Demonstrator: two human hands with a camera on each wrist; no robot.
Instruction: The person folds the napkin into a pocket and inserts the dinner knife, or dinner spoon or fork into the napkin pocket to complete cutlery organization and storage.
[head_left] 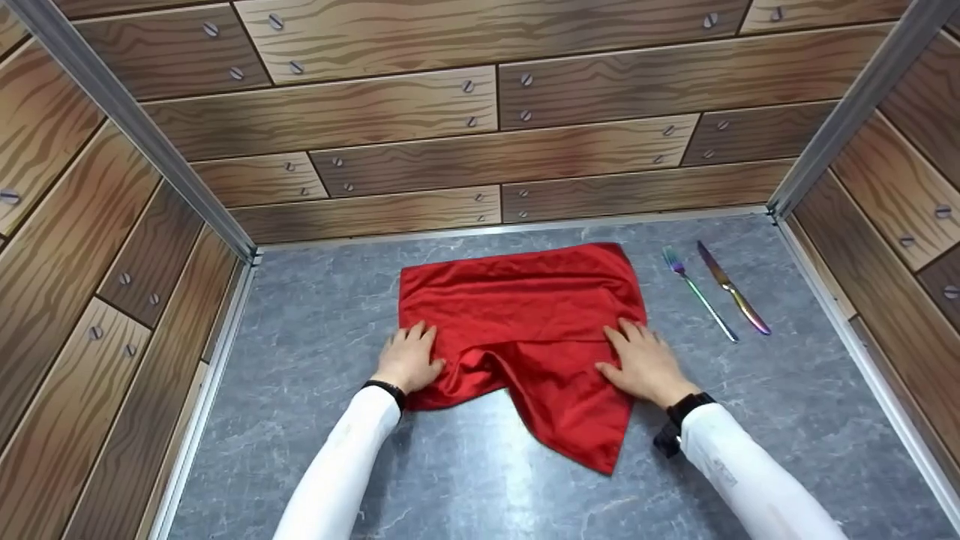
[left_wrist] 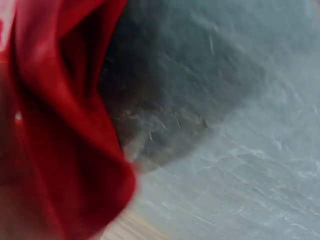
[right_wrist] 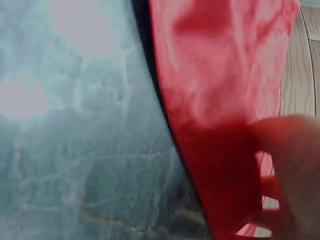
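A red satiny cloth (head_left: 517,300) lies spread on the grey marbled surface, its lower part rumpled, with one corner pointing toward me. At its left edge, my left hand (head_left: 407,361) rests on the fabric, fingers extended. My right hand (head_left: 646,364) lies palm down near the right edge, fingers spread and thumb apart. In the left wrist view, a loose fold of the cloth (left_wrist: 75,135) stands up from the surface, blurred, with shadow beside it. The right wrist view has the thumb (right_wrist: 295,145) over the cloth (right_wrist: 210,165), beside its dark-edged hem.
An iridescent fork (head_left: 703,296) and a matching knife (head_left: 731,285) lie side by side right of the cloth. Wood-patterned panels (head_left: 420,165) wall in the back and both sides. A metal rail (head_left: 840,315) borders the right side.
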